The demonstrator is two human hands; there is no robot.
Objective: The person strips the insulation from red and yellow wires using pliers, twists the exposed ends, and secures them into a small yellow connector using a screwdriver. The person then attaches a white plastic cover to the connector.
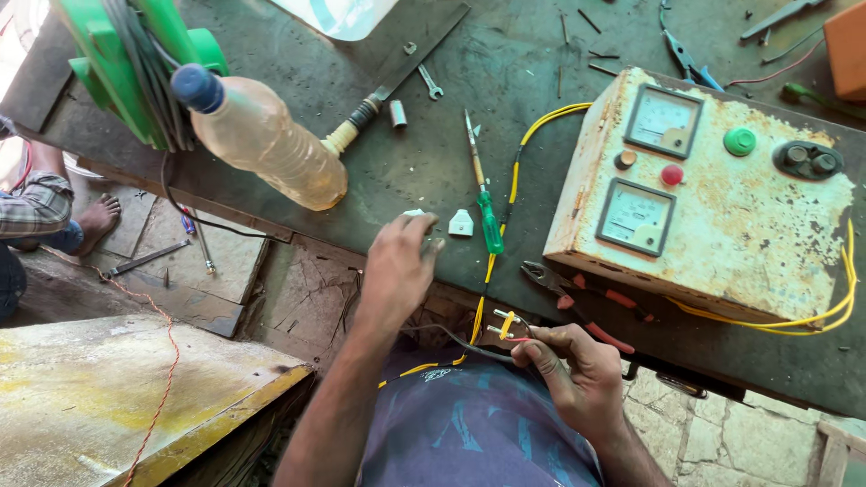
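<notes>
My left hand point(397, 266) reaches onto the dark workbench point(433, 171), its fingers closed on a small white plug part point(414, 215). A second white plug piece point(461, 223) lies just to its right. My right hand point(577, 370) pinches the stripped end of a yellow cable point(505, 325), bare wires sticking out near my lap. The cable runs up past a green-handled screwdriver point(490, 224) to a rusty cream control box point(704, 194) with two meters.
Red-handled pliers point(577, 298) lie at the bench edge by the box. A plastic bottle point(262, 135) and green machine point(135, 63) sit at left. A spanner point(429, 83), soldering iron point(361, 122) and blue pliers point(686, 59) lie farther back. Another person's foot point(95, 221) shows at left.
</notes>
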